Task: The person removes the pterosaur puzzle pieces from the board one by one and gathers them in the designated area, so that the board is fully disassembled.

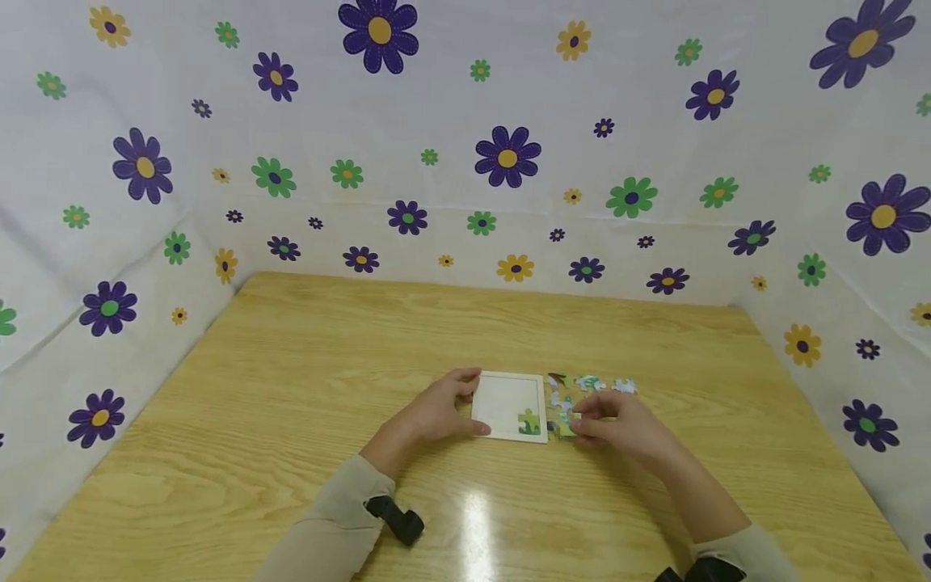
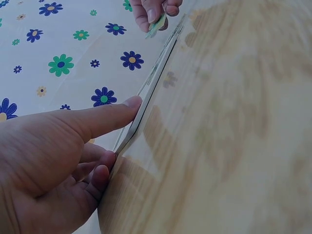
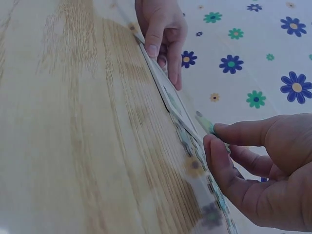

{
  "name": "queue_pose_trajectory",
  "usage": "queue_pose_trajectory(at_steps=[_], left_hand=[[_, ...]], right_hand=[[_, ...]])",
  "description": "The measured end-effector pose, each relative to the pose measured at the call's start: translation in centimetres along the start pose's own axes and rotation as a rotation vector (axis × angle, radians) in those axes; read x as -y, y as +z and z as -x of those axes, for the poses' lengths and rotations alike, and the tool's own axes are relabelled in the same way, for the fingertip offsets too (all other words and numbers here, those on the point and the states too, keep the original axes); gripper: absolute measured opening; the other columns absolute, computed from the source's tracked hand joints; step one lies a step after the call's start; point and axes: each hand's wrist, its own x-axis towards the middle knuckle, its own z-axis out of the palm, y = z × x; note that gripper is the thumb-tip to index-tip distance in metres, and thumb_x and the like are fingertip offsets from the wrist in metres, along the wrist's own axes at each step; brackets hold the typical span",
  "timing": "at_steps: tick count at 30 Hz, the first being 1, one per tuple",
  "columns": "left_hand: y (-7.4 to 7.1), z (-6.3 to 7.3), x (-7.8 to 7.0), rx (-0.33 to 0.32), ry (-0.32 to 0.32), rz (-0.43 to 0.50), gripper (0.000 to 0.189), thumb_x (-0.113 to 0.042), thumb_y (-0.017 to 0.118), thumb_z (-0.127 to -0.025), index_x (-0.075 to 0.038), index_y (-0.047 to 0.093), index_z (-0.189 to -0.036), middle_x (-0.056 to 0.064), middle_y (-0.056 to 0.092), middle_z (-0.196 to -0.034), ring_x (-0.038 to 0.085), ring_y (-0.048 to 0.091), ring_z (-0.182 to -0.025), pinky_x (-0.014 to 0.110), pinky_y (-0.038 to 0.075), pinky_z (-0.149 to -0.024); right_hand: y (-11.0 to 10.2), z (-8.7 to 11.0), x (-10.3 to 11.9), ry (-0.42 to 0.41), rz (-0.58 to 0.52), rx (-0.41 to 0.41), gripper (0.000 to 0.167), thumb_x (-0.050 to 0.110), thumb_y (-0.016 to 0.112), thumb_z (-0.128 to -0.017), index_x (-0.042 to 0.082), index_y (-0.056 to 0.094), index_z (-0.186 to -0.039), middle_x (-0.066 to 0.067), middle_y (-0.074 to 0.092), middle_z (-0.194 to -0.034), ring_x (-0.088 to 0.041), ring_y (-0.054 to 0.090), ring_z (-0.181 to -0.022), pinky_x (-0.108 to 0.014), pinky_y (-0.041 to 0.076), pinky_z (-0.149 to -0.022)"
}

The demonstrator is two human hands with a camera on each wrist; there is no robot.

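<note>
A square wooden puzzle tray (image 1: 502, 394) lies flat on the table, with one green and yellow jigsaw piece (image 1: 528, 422) in its near right corner. My left hand (image 1: 439, 410) grips the tray's left side, thumb on the near left corner and fingers along the edge. Between thumb and fingertips, my right hand (image 1: 624, 426) pinches another jigsaw piece (image 3: 205, 124), greenish and tilted, just right of the tray. In the right wrist view this piece is raised above the table. My right fingers partly hide the loose pieces beneath them.
Several loose jigsaw pieces (image 1: 590, 383) lie close to the tray's right side, some beyond my right hand. The wooden table (image 1: 349, 347) is bordered at the back and both sides by a white flowered cloth (image 1: 451, 105).
</note>
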Motion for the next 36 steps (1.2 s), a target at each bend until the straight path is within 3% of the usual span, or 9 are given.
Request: queue_pose_trajectory(at_steps=[13, 24, 29, 36], left_hand=[[0.2, -0.3, -0.2, -0.003, -0.006, -0.025, 0.084, -0.028, 0.085, -0.081, -0.003, 0.044, -0.15, -0.001, 0.027, -0.164, 0.025, 0.041, -0.144, 0.042, 0.036, -0.116], [0.3, 0.0, 0.0, 0.007, -0.002, 0.013, 0.083, -0.027, 0.086, -0.08, 0.002, 0.046, -0.147, 0.002, 0.027, -0.164, 0.028, 0.046, -0.139, 0.043, 0.039, -0.113], [0.4, -0.1, 0.1, 0.011, 0.0, 0.008, 0.082, -0.028, 0.085, -0.081, -0.001, 0.046, -0.148, 0.001, 0.028, -0.164, 0.027, 0.047, -0.139, 0.042, 0.039, -0.113], [0.2, -0.1, 0.2, 0.007, 0.0, 0.003, 0.083, -0.029, 0.085, -0.081, 0.0, 0.046, -0.148, 0.001, 0.027, -0.164, 0.027, 0.048, -0.137, 0.043, 0.04, -0.112]], right_hand=[[-2.7, 0.9, -1.4, 0.043, 0.051, -0.002, 0.036, 0.014, 0.072, -0.093, -0.01, 0.06, -0.116, -0.008, 0.058, -0.092, -0.017, 0.064, -0.08, -0.029, 0.058, -0.072], [-1.8, 1.1, -1.2, 0.041, 0.183, -0.078, 0.023, 0.005, 0.074, -0.088, -0.009, 0.065, -0.104, -0.006, 0.057, -0.08, -0.016, 0.061, -0.072, -0.025, 0.055, -0.063], [-1.7, 1.1, -0.7, 0.054, 0.203, -0.09, 0.024, 0.007, 0.074, -0.088, -0.008, 0.065, -0.105, -0.005, 0.055, -0.081, -0.016, 0.06, -0.072, -0.026, 0.055, -0.063], [0.0, 0.1, 0.8, -0.008, 0.169, -0.084, 0.031, 0.012, 0.075, -0.089, -0.007, 0.067, -0.112, -0.009, 0.06, -0.088, -0.016, 0.064, -0.073, -0.028, 0.057, -0.065]])
